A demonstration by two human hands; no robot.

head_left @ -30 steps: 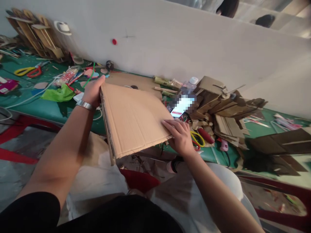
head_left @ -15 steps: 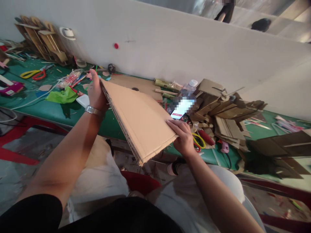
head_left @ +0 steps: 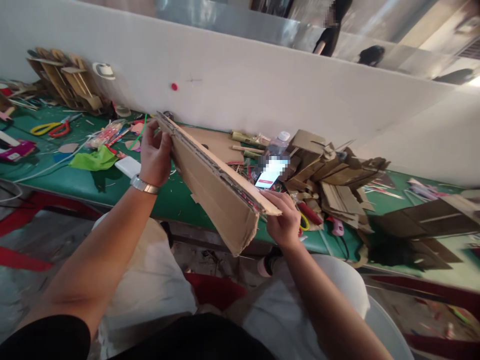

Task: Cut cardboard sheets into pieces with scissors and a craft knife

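Observation:
Between my two hands, above the front of the green table, is a layered piece of cardboard, tilted so that its long ragged edge and one broad face show. My left hand, with a metal-banded watch at the wrist, grips its far left end, thumb up along the near face. At the other end, my right hand holds the near right corner, its fingers lying over the upper sheet. Just beyond that hand, a lit phone leans near a clear plastic bottle.
Cardboard scraps are heaped on the right of the green table. Yellow-and-red scissors, a green cloth-like piece and a white box lie left. A pink glue gun sits near the front edge. Behind rises a white partition.
The cardboard has been tipped over, so its broad upper face has turned away and its edge and other face now show. My left hand has lowered and rotated. The view has shifted slightly.

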